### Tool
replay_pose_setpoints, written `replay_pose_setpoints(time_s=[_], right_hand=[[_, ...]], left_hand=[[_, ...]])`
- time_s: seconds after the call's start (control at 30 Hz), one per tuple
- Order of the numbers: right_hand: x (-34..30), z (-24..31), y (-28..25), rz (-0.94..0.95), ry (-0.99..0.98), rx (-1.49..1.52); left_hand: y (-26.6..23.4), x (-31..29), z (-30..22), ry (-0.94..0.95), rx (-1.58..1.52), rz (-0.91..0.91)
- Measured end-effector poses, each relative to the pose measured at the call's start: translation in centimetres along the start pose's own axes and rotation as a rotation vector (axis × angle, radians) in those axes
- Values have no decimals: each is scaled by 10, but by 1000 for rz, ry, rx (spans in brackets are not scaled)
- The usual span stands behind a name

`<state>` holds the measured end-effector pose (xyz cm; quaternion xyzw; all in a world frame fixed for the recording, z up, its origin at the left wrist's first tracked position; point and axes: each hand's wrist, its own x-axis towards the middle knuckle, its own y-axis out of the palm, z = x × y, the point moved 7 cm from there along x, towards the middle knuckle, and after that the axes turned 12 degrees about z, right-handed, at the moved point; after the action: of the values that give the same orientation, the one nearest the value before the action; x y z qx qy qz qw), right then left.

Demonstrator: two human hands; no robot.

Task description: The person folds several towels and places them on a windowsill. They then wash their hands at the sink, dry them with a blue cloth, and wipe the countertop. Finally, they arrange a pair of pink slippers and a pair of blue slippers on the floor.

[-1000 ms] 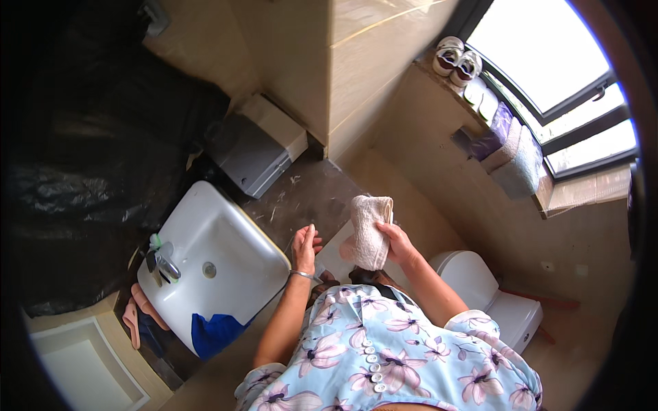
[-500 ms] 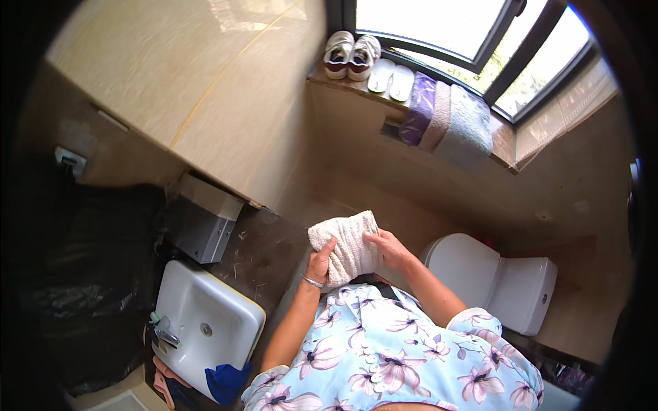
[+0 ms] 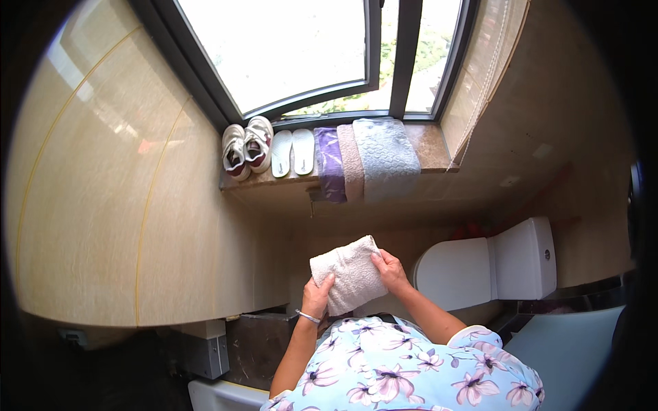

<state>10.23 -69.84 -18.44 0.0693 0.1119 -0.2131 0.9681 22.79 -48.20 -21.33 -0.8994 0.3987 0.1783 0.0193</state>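
Note:
A folded cream towel (image 3: 351, 275) is stretched between my two hands in front of my body. My left hand (image 3: 317, 296), with a silver bracelet at the wrist, grips its lower left side, thumb on top. On the right edge my right hand (image 3: 390, 271) pinches the cloth between thumb and fingers. The fingers beneath the towel are hidden. Beyond it, a light blue towel (image 3: 388, 159), a beige towel (image 3: 351, 161) and a purple cloth (image 3: 330, 164) hang over the window sill.
White shoes (image 3: 245, 149) and a pair of white insoles (image 3: 292, 153) stand on the stone sill (image 3: 433, 149), below a partly open window (image 3: 373, 48). A white toilet (image 3: 456, 274) is at my right. A sink (image 3: 226, 397) and a metal box (image 3: 205, 353) lie lower left.
The view has swung toward the window, so the sill sits more central and the sink has mostly left the picture. The towel now looks flatter and squarer between my hands.

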Motion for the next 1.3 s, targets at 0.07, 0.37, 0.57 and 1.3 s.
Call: replay_pose_setpoints(time_s=[0.07,0.37,0.57,1.3], right_hand=[[12,11,-16,-58,-40,-24],[52,75,-84,-501,-247,-168],[72,104,-123,-645,-259,-379],[250,137,-314,-587,-116,-860]], left_hand=[[-1,33,-12,29,48,36],[49,156,-102,180,117,334],[81,198,-134,178,112,445],[171,395,-170,284,394,178]])
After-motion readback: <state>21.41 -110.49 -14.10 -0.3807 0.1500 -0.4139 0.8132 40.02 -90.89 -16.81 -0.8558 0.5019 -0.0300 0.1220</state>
